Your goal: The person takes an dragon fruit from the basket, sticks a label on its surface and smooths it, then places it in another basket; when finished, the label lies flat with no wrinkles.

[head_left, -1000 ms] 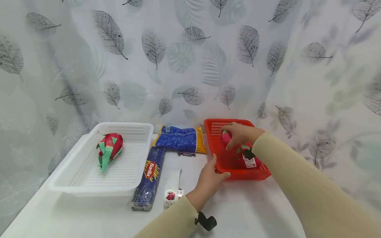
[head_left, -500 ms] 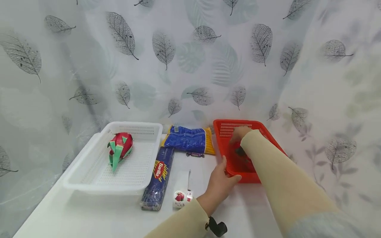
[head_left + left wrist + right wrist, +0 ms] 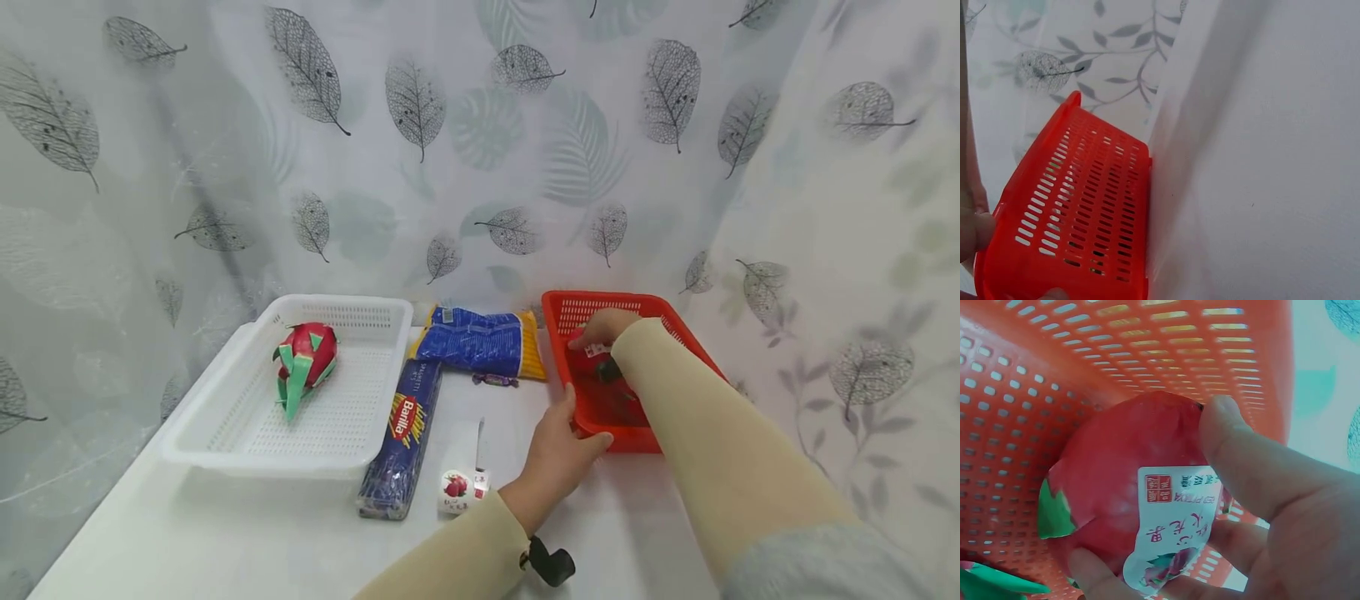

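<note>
While the left hand [image 3: 558, 450] grips the red basket [image 3: 637, 439] at its seven o'clock corner, the right hand [image 3: 606, 327] clasps a labelled dragon fruit [image 3: 1107, 456] inside, toward that basket's ten o'clock, between thumb and fingers. A second dragon fruit [image 3: 311, 350] lies in the white basket [image 3: 352, 400] at nine o'clock, with a spaghetti pack [image 3: 401, 442] along its four o'clock side.

Beige sleeves [image 3: 697, 425], black wrist gear [image 3: 553, 567]
</note>
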A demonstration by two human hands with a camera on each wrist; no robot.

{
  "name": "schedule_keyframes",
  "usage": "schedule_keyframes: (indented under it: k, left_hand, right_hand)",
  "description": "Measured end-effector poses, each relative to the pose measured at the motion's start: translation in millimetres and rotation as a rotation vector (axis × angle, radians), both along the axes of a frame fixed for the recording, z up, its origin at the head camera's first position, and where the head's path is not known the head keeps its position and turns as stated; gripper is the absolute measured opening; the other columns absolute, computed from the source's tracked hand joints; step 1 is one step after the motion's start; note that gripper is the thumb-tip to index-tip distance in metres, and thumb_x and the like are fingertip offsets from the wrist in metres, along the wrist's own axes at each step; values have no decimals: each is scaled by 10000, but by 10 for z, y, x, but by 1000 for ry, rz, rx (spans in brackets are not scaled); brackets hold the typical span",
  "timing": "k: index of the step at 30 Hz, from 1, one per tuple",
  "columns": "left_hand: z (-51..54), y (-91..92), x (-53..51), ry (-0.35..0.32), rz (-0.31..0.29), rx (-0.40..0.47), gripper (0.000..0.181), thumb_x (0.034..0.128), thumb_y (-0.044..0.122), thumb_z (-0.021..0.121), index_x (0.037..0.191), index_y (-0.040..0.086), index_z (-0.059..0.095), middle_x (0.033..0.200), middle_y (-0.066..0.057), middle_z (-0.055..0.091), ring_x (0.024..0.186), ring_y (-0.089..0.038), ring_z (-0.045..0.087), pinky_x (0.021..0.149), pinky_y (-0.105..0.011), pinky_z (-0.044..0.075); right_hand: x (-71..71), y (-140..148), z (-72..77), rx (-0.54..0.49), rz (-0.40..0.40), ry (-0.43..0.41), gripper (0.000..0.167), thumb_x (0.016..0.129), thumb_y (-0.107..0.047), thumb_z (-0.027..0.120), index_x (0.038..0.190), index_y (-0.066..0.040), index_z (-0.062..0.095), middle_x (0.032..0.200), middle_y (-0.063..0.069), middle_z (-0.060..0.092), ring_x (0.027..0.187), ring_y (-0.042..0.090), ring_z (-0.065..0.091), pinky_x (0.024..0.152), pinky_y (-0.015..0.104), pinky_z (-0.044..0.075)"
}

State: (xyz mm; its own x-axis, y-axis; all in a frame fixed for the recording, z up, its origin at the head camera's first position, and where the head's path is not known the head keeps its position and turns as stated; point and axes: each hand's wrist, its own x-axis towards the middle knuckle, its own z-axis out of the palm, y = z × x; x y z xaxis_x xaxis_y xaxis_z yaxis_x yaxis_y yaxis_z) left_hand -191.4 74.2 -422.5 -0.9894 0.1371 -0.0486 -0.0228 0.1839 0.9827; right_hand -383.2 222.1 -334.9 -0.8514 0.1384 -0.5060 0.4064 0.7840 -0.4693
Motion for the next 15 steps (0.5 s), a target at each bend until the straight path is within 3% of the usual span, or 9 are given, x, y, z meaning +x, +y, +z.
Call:
schedule_keyframes:
  k: [5, 15]
  left_hand:
    - [6, 1, -9, -8, -2, 13, 946, 905, 265, 859, 1684, 236, 323, 1559, -35, 573, 1320, -210, 619, 990, -414, 633]
    - [-5, -2, 6, -16, 5, 4, 945, 906, 279, 858, 1683, 252, 321, 1602, 14, 532, 1413, -224, 570, 1031, -414, 613]
  right_hand:
    - [-39, -16, -43, 140, 205, 99, 514, 885, -407, 860, 1298, -121, 751, 1338, 149, 699, 1180, 336, 655, 990, 602, 609]
    - [-139, -154, -145, 224, 213, 120, 509, 875, -419, 868, 1261, -106, 759, 1258, 155, 736, 1062, 316, 718, 949, 548, 638]
